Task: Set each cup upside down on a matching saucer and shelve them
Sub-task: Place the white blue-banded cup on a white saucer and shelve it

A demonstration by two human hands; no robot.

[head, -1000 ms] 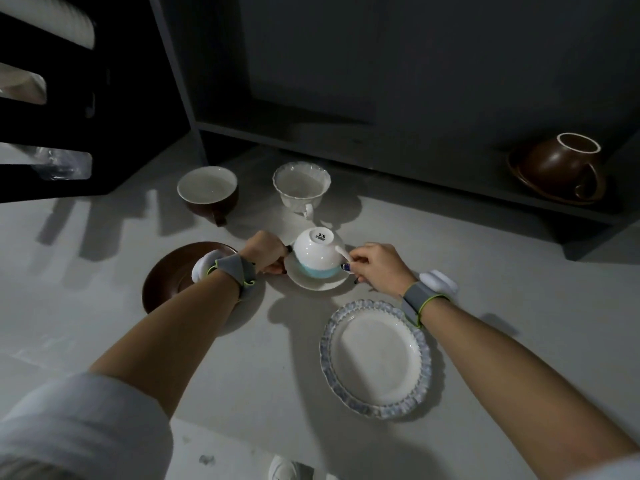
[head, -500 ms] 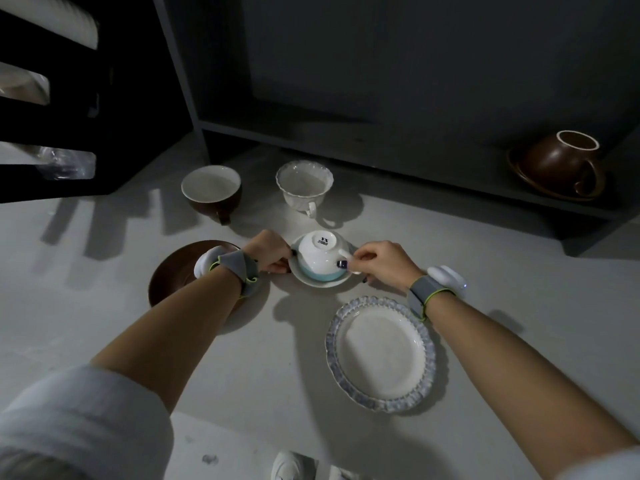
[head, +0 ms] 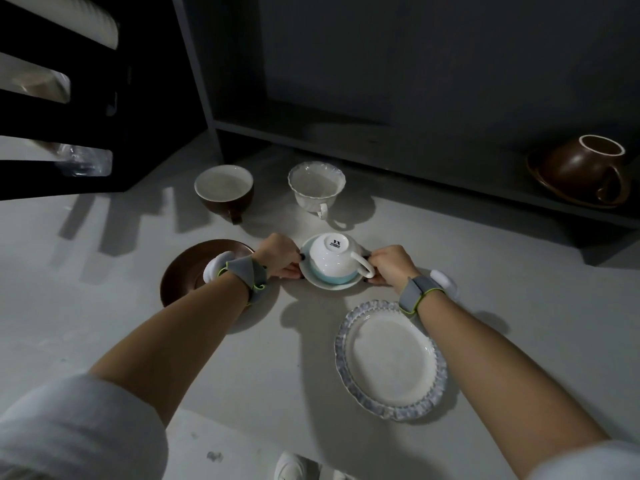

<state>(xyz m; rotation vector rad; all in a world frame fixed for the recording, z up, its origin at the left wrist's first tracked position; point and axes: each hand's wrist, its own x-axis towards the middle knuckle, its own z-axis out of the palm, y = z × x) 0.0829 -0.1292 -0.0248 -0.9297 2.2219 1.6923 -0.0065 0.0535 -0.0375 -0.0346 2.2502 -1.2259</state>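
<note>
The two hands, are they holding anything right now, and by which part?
Both hold the pale saucer carrying the upside-down cup. The left hand grips its left rim, the right hand its right rim, beside the cup's handle.

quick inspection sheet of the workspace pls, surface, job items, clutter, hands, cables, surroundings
surface: pale grey floor, scuffed, with hard shadows
job's things: blue and white cup upside down on its pale blue saucer; brown cup and scalloped white cup upright, not on saucers; brown saucer and blue-rimmed saucer bare; inverted brown cup on saucer already on the shelf
clutter: nothing seen
grippers: left hand and right hand grip opposite edges of the pale blue saucer; both wear grey wrist straps
cables: nothing seen
surroundings: dark shelving unit behind; black slatted rack far left holding pale items, too dim to identify; white shoe at bottom edge
</note>
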